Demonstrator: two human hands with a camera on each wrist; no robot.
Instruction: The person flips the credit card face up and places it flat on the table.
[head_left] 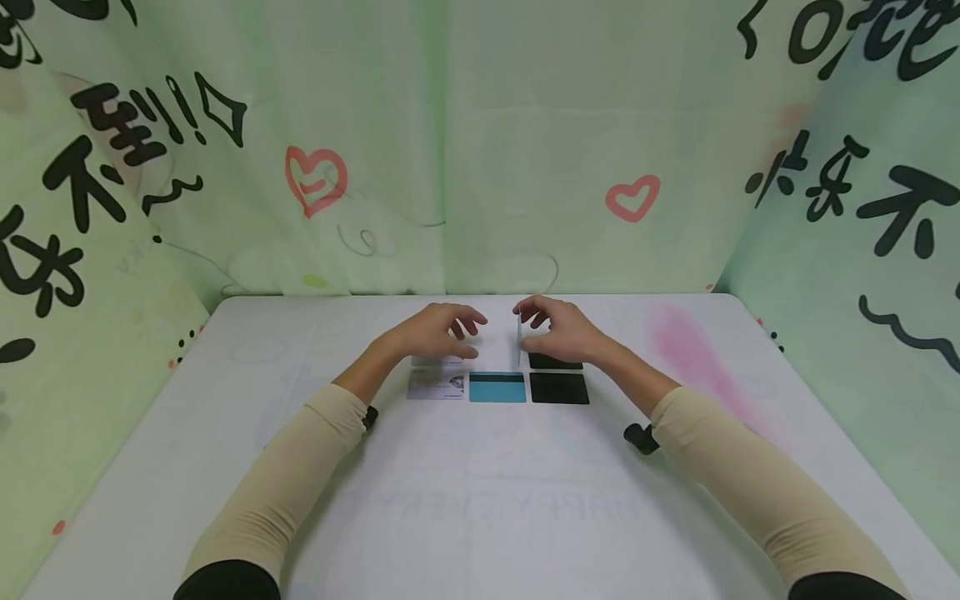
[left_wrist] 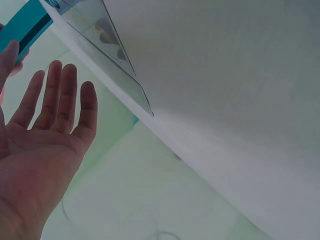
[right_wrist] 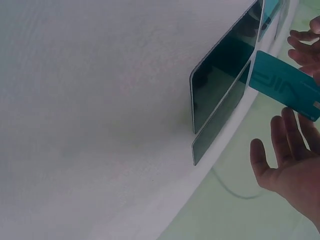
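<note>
my right hand point(head_left: 564, 329) pinches the teal card point(right_wrist: 281, 82), held on edge left of my palm, long axis running down toward the white table point(head_left: 465, 483); my left hand point(head_left: 437, 329), fingers apart, is farther from it.

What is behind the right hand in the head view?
Behind the right hand, the near part of a black card shows; the hand covers its far part.

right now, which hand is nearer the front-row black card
Right. The right hand is just beyond the front-row black card, pinching a teal card; the left hand is farther off, beyond it to the left.
</note>
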